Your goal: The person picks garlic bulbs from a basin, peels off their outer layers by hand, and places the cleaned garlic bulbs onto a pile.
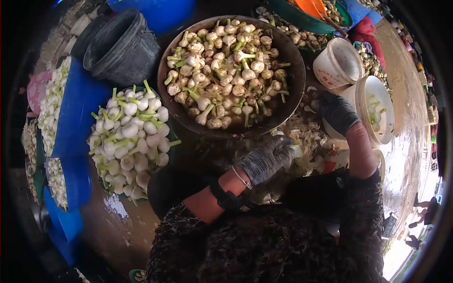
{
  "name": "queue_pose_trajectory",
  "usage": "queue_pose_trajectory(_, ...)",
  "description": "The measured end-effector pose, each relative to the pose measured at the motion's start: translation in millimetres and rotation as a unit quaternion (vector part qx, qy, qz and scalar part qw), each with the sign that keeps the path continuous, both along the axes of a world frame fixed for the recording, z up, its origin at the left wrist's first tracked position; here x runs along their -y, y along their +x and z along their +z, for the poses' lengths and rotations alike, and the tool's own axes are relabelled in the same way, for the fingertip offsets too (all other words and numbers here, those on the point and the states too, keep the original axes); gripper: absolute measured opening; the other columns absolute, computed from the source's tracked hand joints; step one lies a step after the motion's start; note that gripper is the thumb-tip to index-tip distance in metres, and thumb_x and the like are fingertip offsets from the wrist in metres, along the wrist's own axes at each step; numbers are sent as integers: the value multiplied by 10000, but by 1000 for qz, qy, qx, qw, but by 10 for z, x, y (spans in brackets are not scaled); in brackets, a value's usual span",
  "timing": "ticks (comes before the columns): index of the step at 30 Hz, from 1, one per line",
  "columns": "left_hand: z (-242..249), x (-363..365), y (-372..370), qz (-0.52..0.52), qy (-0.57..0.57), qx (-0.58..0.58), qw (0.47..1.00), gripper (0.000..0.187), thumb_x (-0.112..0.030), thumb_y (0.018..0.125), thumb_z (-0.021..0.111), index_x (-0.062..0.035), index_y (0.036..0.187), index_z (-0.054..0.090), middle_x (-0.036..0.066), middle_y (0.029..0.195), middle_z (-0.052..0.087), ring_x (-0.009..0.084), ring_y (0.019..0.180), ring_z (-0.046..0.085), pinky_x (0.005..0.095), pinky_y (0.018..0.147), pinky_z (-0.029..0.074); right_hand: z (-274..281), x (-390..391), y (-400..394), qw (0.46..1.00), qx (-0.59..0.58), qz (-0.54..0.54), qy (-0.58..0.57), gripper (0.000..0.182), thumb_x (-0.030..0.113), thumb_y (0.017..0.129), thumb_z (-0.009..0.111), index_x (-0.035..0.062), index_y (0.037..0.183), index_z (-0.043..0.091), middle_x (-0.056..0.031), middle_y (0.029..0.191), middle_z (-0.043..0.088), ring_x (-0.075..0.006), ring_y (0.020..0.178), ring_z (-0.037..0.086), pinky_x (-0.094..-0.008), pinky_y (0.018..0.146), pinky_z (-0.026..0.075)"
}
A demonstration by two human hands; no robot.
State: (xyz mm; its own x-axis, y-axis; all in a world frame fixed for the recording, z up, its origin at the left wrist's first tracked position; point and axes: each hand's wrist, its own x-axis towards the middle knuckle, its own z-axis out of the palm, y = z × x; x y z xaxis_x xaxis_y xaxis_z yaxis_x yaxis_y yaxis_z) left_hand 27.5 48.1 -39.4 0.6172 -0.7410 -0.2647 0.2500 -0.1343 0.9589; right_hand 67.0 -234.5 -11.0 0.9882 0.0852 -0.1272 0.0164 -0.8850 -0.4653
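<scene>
My left hand (270, 159), in a grey knit glove, is closed around a pale garlic bulb (297, 150), which shows past its fingertips. My right hand (336, 112), gloved alike, is raised beside the rim of the white bucket, its fingers curled in; I cannot tell what it holds. In front of both hands stands a wide, round metal basin (163, 78) full of unpeeled, soil-stained garlic bulbs (226, 70) with cut green stems. Loose peels and skins (306, 129) lie heaped between my hands. Left of my knees, a mound of clean white garlic bulbs (130, 141) fills a green-edged container.
A white bucket (389, 132) with pale pieces inside stands at right, another white bucket (330, 78) beyond it. A black bucket (125, 56) sits at the back left. Blue containers (78, 108) stand by more white bulbs. An orange item (311, 7) lies in a green basin (288, 16).
</scene>
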Motion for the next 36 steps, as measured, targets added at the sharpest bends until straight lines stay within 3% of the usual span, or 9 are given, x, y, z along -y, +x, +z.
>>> queue_pose_trajectory(2, 36, -69, 73, 16, 18, 29, 999, 331, -160, 959, 553, -42, 1268, 559, 118, 1277, 584, 232, 1167, 566, 344, 1004, 447, -672, -87, 437, 983, 9, 170, -68, 382, 350, 907, 616, 74, 1171, 599, -165, 1014, 674, -296, 956, 644, -385, 833, 502)
queue_pose_trajectory(7, -105, -190, 248, 86, 26, 98, 991, 298, -144, 949, 562, -26, 1222, 582, 122, 1159, 614, 231, 1096, 596, 339, 951, 469, -1292, -1103, 1195, 985, -156, -1, 72, 335, 309, 910, 655, 31, 1096, 640, -92, 969, 681, -208, 864, 634, -363, 801, 508)
queue_pose_trajectory(9, -9, -245, 319, 97, 21, 65, 993, 290, -136, 941, 573, -23, 1208, 587, 113, 1120, 612, 222, 1058, 600, 330, 934, 471, -2065, -1216, 1548, 876, -270, -152, 370, 406, 295, 907, 656, 35, 1210, 582, -117, 990, 675, -207, 820, 643, -364, 715, 539)
queue_pose_trajectory(11, -17, -292, 374, 98, 14, 54, 994, 282, -140, 931, 588, -32, 1192, 594, 114, 1126, 604, 212, 1044, 593, 321, 912, 470, -2095, -1574, 1691, 880, -270, -265, 288, 578, 373, 868, 676, 30, 1303, 510, -186, 1060, 667, -286, 775, 691, -365, 592, 554)
queue_pose_trajectory(13, 29, -388, 438, 98, 31, 83, 991, 277, -146, 922, 602, -44, 1180, 598, 116, 1121, 599, 207, 1015, 592, 317, 886, 470, -2488, -1707, 1860, 935, -238, -234, 122, 824, 495, 806, 693, 59, 1416, 353, -219, 1282, 567, -336, 1147, 591, -419, 949, 485)
queue_pose_trajectory(23, -65, -589, 623, 205, -51, -24, 977, 323, -119, 943, 578, -13, 1244, 531, 101, 1181, 584, 167, 1076, 561, 309, 940, 456, -1996, -1804, 1495, 964, -126, -226, 62, 813, 519, 761, 716, 8, 1331, 444, -239, 1252, 582, -363, 1176, 562, -422, 989, 449)
queue_pose_trajectory(28, -264, -545, 726, 390, -76, -81, 914, 617, -132, 937, 598, 5, 1446, 278, 142, 1360, 433, 183, 1167, 488, 294, 996, 420, -789, -1759, 790, 995, -26, -70, 69, 771, 498, 728, 751, 3, 1265, 503, -241, 1080, 649, -360, 1023, 635, -412, 861, 518)
queue_pose_trajectory(35, -242, -327, 474, 300, -173, -184, 920, 417, -110, 954, 581, -30, 1350, 477, 69, 1223, 584, 108, 1069, 565, 234, 913, 477, -231, -1614, -55, 980, 153, 12, 130, 530, 181, 759, 768, 35, 1211, 534, -153, 1000, 629, -285, 849, 645, -358, 749, 525)
queue_pose_trajectory(36, -265, -344, 424, 295, -138, -66, 943, 403, -106, 949, 587, -23, 1332, 496, 57, 1187, 600, 108, 1051, 571, 233, 910, 478, -193, -1573, -134, 978, 157, 8, 133, 530, 181, 759, 768, 35, 1211, 534, -153, 1000, 629, -285, 849, 645, -358, 749, 525)
